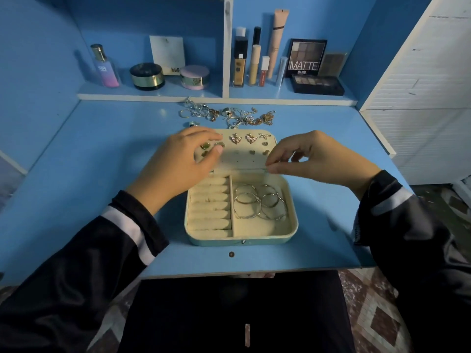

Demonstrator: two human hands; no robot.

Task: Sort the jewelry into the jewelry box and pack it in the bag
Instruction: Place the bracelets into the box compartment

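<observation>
Jewelry box (240,200), cream inside, pale teal outside, open in the middle of a blue desk (102,154). Base nearest the person, earring panel (244,159) raised at the far side and leaning away. Long axis of the opened box running near to far, clasp (243,242) facing the person. Left compartment: ring rolls (210,207) lying crosswise, stacked near to far. Right compartment: silver hoops (260,202), overlapping, count unclear.

Panel dotted with small earrings, two winged gold ones (235,138) plainest; its left part hidden by the left hand (183,159). Fingers of that hand curled over the panel, thumb tip beside a green stud (205,146); pinching or only touching, cannot tell. Right hand (313,159) pinching the panel's lower right corner between thumb and forefinger, other fingers loosely bent. Black sleeves (122,225) with a white band, cut off by the frame.

Beyond the box, loose jewelry (226,114) in a tangled row, single pieces hard to separate. Small dark round thing (231,254) on the desk just in front of the box, too small to name. Under the desk's near edge, a dark shape (237,314), cut off, not identifiable.
</observation>
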